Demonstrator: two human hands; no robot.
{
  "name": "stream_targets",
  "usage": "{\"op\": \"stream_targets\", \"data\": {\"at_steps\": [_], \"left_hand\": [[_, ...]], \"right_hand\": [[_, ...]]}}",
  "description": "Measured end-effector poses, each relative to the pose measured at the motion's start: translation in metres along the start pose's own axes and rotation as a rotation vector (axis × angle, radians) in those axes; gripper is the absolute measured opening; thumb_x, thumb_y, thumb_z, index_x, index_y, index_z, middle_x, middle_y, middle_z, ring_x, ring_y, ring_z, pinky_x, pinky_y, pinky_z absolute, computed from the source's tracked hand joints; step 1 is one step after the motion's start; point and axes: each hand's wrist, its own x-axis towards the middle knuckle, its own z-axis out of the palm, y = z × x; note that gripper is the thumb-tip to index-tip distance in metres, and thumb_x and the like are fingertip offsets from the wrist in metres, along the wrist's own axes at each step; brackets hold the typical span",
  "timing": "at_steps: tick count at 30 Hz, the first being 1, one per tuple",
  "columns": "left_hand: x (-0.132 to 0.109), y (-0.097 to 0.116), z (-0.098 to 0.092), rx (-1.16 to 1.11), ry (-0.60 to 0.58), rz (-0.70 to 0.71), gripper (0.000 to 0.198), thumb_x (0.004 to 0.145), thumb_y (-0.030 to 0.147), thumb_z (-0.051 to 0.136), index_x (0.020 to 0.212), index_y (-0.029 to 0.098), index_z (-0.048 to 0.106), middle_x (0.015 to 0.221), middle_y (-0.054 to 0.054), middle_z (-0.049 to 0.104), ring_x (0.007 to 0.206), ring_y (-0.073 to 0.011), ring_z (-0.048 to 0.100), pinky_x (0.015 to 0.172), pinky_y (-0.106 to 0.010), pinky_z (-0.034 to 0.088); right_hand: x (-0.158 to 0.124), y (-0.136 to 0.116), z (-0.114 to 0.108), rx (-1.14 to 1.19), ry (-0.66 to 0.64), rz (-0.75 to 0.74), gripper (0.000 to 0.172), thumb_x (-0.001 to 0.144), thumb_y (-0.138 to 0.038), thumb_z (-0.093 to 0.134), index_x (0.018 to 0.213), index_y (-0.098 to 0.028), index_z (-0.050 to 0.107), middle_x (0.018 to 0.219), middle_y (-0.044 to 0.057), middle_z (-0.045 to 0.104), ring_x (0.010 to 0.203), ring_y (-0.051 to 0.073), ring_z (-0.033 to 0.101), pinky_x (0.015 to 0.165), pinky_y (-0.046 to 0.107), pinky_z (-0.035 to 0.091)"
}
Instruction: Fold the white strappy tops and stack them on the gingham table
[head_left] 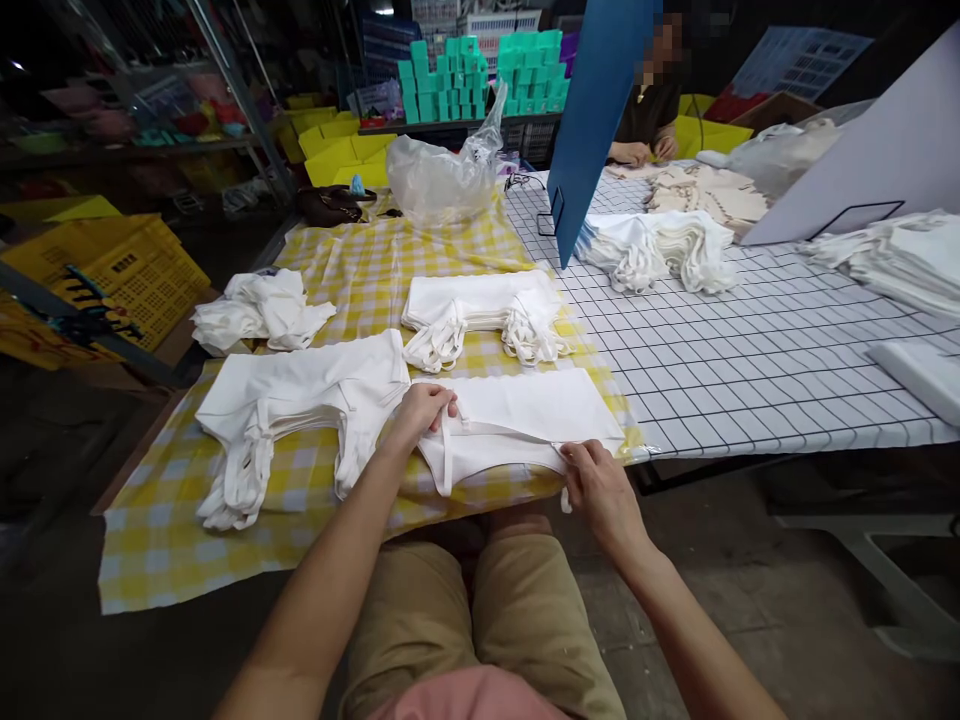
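A white strappy top (525,400), like a camisole, lies flat at the table's near edge. My left hand (426,410) pinches it by the base of its left strap (447,460). At its right side, my right hand (600,485) has its fingers closed on the edge near the other strap, whose end hangs below. Left of my left hand rests a stack of similar white tops (315,375) with straps drooping forward. Behind my hands sits another neat pile of white tops (472,300), its straps bunched at two spots.
A yellow checked cloth (330,260) covers this table; a black-and-white grid cloth (720,370) covers the right one. Crumpled white fabric (266,310), a clear plastic bag (442,175) and a blue divider panel (600,110) stand around. Another person (645,130) works beyond the panel.
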Motion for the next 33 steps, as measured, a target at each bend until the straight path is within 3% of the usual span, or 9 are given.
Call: {"op": "stream_targets", "data": {"at_steps": [6, 13, 24, 29, 33], "left_hand": [[0.008, -0.008, -0.002, -0.003, -0.012, -0.049, 0.022, 0.073, 0.030, 0.056, 0.062, 0.013, 0.063, 0.044, 0.001, 0.056, 0.027, -0.0031, 0.033, 0.032, -0.018, 0.019], [0.001, 0.002, 0.000, -0.077, -0.008, -0.084, 0.018, 0.073, 0.026, 0.055, 0.062, 0.014, 0.061, 0.055, 0.000, 0.062, 0.029, -0.0039, 0.042, 0.031, -0.017, 0.027], [-0.003, 0.008, 0.002, 0.002, 0.004, -0.120, 0.016, 0.073, 0.025, 0.053, 0.063, 0.014, 0.060, 0.059, -0.002, 0.064, 0.032, -0.0073, 0.052, 0.033, -0.016, 0.033], [-0.012, 0.014, 0.004, 0.021, 0.030, -0.077, 0.015, 0.072, 0.024, 0.053, 0.065, 0.014, 0.061, 0.064, -0.002, 0.065, 0.033, -0.0056, 0.049, 0.034, -0.017, 0.033], [-0.039, 0.011, -0.002, -0.064, -0.015, 0.003, 0.019, 0.072, 0.031, 0.056, 0.070, 0.013, 0.062, 0.060, -0.003, 0.065, 0.031, -0.0037, 0.041, 0.034, -0.017, 0.031]], "right_hand": [[0.007, 0.008, -0.001, 0.210, 0.022, 0.111, 0.021, 0.084, -0.020, 0.041, 0.089, -0.019, 0.061, 0.083, 0.006, 0.061, 0.075, 0.019, 0.057, 0.067, 0.029, 0.041], [0.034, 0.018, -0.002, 0.258, 0.072, 0.241, 0.028, 0.085, -0.030, 0.039, 0.077, -0.020, 0.064, 0.077, 0.005, 0.061, 0.065, 0.017, 0.055, 0.060, 0.028, 0.039], [0.064, 0.025, 0.008, 0.298, 0.036, 0.270, 0.023, 0.080, -0.027, 0.044, 0.074, -0.019, 0.064, 0.076, 0.005, 0.059, 0.067, 0.017, 0.052, 0.062, 0.029, 0.039], [0.064, 0.026, 0.008, 0.322, 0.038, 0.284, 0.020, 0.077, -0.028, 0.047, 0.082, -0.018, 0.064, 0.079, 0.005, 0.057, 0.063, 0.016, 0.052, 0.061, 0.029, 0.040], [0.045, 0.029, -0.004, 0.350, 0.052, 0.280, 0.026, 0.074, -0.025, 0.047, 0.094, -0.018, 0.063, 0.085, 0.006, 0.055, 0.055, 0.013, 0.049, 0.057, 0.029, 0.041]]}}
